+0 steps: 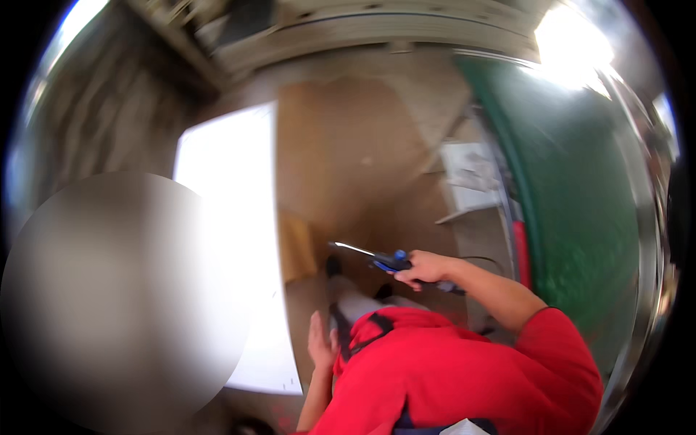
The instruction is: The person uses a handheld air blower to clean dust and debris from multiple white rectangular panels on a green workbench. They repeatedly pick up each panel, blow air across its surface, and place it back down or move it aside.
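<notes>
In my right hand (pixel 426 267) is a blue-and-black hand tool (pixel 392 261) with a long, thin silver tube, whose exact kind I cannot make out. The fingers wrap round its handle, and the tube points left over the floor. My left hand (pixel 321 342) hangs low beside my body, empty, with the fingers stretched out. Just left of it is the edge of a large white panel (pixel 264 348); hand and panel look apart.
A green surface (pixel 580 174) with a metal edge runs along the right. White sheets (pixel 471 174) lie beside it. Brown floor (pixel 355 145) stretches ahead to a beige structure (pixel 391 36). A thin dark cable (pixel 482 259) curves behind my right wrist. A blurred grey disc covers the lower left.
</notes>
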Tool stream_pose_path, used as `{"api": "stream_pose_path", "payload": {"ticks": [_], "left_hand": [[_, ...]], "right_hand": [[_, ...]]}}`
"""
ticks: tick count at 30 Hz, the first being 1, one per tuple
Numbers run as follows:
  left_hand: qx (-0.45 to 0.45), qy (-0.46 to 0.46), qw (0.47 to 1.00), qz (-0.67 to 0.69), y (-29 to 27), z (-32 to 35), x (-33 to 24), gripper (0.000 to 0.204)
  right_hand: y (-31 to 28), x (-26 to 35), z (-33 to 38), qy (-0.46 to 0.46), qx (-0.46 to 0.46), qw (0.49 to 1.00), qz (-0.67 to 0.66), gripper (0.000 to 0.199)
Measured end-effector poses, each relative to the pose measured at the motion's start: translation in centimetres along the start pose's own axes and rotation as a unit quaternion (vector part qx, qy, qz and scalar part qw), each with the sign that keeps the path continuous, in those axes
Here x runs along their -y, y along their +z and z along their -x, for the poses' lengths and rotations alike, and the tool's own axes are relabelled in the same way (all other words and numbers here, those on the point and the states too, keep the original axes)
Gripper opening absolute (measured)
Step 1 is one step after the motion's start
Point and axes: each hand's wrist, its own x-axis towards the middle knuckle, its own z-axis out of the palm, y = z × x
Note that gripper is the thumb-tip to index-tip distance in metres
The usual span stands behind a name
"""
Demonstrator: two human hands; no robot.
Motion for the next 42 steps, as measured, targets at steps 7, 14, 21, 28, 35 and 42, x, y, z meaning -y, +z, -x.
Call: {"api": "stream_pose_path", "payload": {"ticks": [7, 14, 21, 28, 35, 42], "left_hand": [[0.125, 0.151, 0.981, -0.003, 1.0, -19.0, -3.2, 0.019], [0.265, 0.344, 0.901, -0.011, 14.2, -27.9, -15.5, 0.028], [0.367, 0.426, 0.817, 0.131, 26.7, -22.3, -34.7, 0.022], [0.534, 0.412, 0.712, 0.194, 39.9, -8.5, -48.6, 0.022], [0.53, 0.507, 0.667, 0.132, 44.8, 4.8, -56.7, 0.026], [0.413, 0.706, 0.572, 0.055, 48.0, 7.4, -56.6, 0.042]], "right_hand": [[-2.3, -6.0, 12.8, -0.179, -0.322, 0.799, -0.475, 0.029], [8.5, -19.8, 24.3, -0.195, -0.621, 0.531, -0.542, 0.04], [19.8, -29.2, 30.8, -0.208, -0.79, 0.047, -0.574, 0.034], [18.4, -33.3, 31.6, -0.263, -0.681, 0.352, -0.586, 0.035], [13.8, -38.5, 39.0, -0.285, -0.671, 0.43, -0.532, 0.034], [14.0, -40.7, 44.6, -0.278, -0.707, 0.307, -0.574, 0.036]]}}
